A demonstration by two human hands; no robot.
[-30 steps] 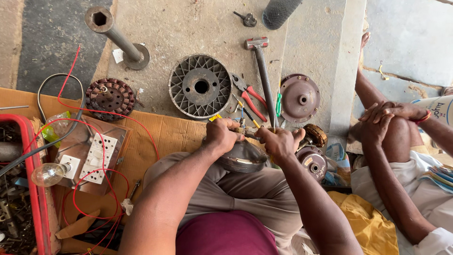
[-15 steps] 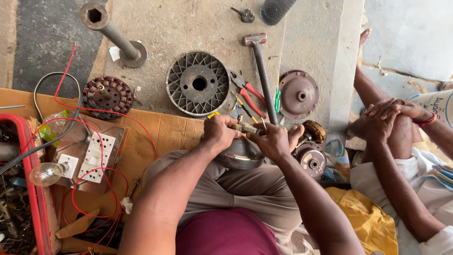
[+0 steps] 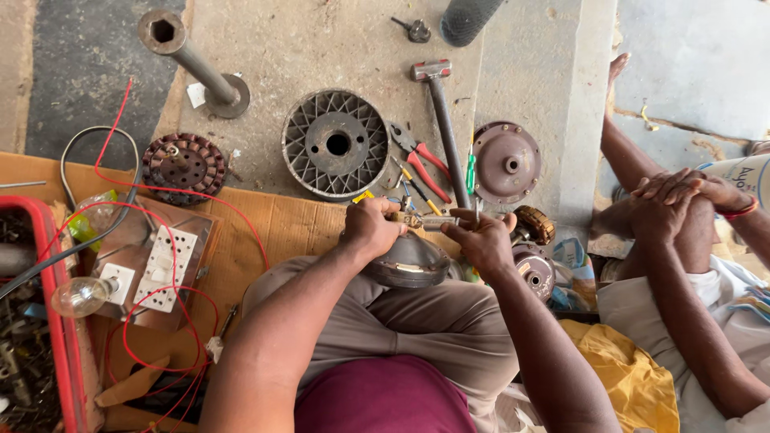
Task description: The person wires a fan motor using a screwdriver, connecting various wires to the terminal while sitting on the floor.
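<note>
My left hand [image 3: 374, 227] grips the top of a dark round metal motor cover [image 3: 409, 263] that rests on my lap. Facing it, my right hand [image 3: 484, 239] is closed around a small tool [image 3: 437, 220] with a metal shank, held level between the two hands just above the cover. Both forearms reach forward over my grey trousers. The tool's tip is hidden by my left fingers.
On the concrete ahead lie a ribbed round rotor [image 3: 336, 144], a hammer [image 3: 443, 124], red-handled pliers [image 3: 423, 163], a brown domed cover [image 3: 506, 162] and a copper-wound stator [image 3: 184, 162]. A switchboard with bulb [image 3: 152, 269] and red wires sit left. Another person's clasped hands [image 3: 672, 195] rest at right.
Both hands stay together on the cover and tool, with only slight shifts. The other person's hands remain clasped on the knee.
</note>
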